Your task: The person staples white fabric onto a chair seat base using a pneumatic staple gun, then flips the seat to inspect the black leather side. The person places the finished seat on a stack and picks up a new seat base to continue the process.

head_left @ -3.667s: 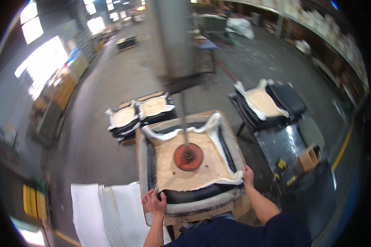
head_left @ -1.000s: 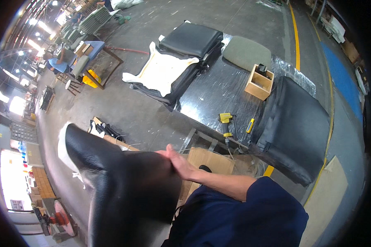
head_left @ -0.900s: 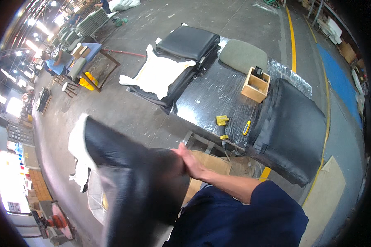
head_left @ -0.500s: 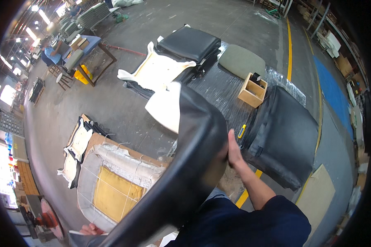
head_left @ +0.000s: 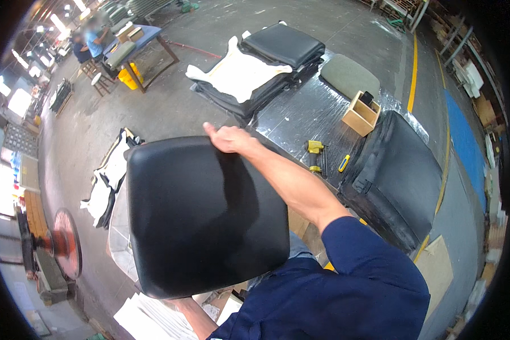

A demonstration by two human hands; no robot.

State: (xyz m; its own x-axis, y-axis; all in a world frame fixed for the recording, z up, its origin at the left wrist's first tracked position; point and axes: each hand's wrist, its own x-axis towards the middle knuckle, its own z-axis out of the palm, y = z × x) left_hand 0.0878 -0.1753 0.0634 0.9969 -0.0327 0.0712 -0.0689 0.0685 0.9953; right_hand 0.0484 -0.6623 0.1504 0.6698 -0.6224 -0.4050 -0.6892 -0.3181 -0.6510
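A black padded seat cushion (head_left: 204,215) lies tilted in front of me, smooth face up. My right hand (head_left: 229,139) grips its far edge, the thumb standing out past the rim. The left forearm comes from below to the near edge; my left hand (head_left: 182,304) goes under the cushion there, its fingers hidden. Beneath the cushion, on the left, a pale fabric-covered frame (head_left: 120,241) shows in part. To the right, on a plastic-wrapped surface (head_left: 292,122), are a yellow-and-black staple gun (head_left: 315,153) and a yellow-handled knife (head_left: 344,164).
Black cushions stand stacked at right (head_left: 399,175) and far centre (head_left: 283,45), beside a white-backed cover (head_left: 241,71). A wooden box (head_left: 361,115) and a grey-green pad (head_left: 349,76) lie beyond the tools. White sheets (head_left: 147,317) are below. People sit by a blue table (head_left: 144,37).
The cushion has swung from standing on edge to face up. My right hand has moved from its right side to the far edge. My left hand has slipped beneath it; the staple gun is now visible.
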